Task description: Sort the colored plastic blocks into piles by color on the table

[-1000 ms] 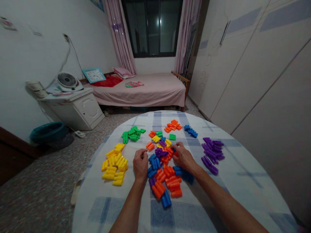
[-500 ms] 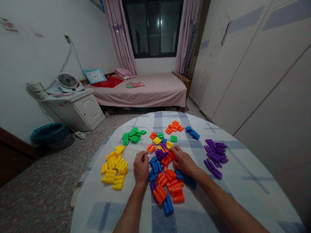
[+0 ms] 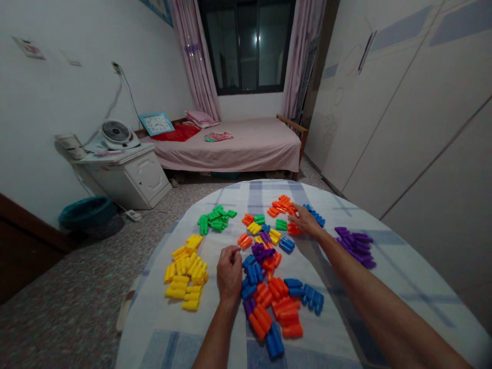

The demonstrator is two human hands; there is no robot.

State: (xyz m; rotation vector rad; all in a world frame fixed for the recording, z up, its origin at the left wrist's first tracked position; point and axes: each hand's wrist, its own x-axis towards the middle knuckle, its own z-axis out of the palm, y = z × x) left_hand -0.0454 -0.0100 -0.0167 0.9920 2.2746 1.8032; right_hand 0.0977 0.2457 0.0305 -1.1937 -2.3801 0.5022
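Observation:
My right hand (image 3: 305,223) reaches to the far side of the table, its fingers closed on an orange plastic building piece (image 3: 292,210) at the edge of the orange pile (image 3: 280,205). Another orange piece (image 3: 294,229) lies just below those fingers, beside a green piece (image 3: 281,224). My left hand (image 3: 229,271) rests with curled fingers on the cloth, left of the mixed blue pieces (image 3: 253,274); nothing shows in it. Between the hands lie purple pieces (image 3: 263,251) and a blue piece (image 3: 286,244). Orange pieces (image 3: 286,310) continue nearer to me.
Yellow pieces (image 3: 188,271) lie at the left and green ones (image 3: 217,219) at the far left. Purple pieces (image 3: 355,246) lie at the right, with a small blue pile (image 3: 315,215) behind my right hand. The round table has a checked cloth (image 3: 154,328).
My right hand has moved away from the middle pieces to the far orange pile. An orange piece now lies beside the green one. My left hand stays in place; the view has shifted slightly.

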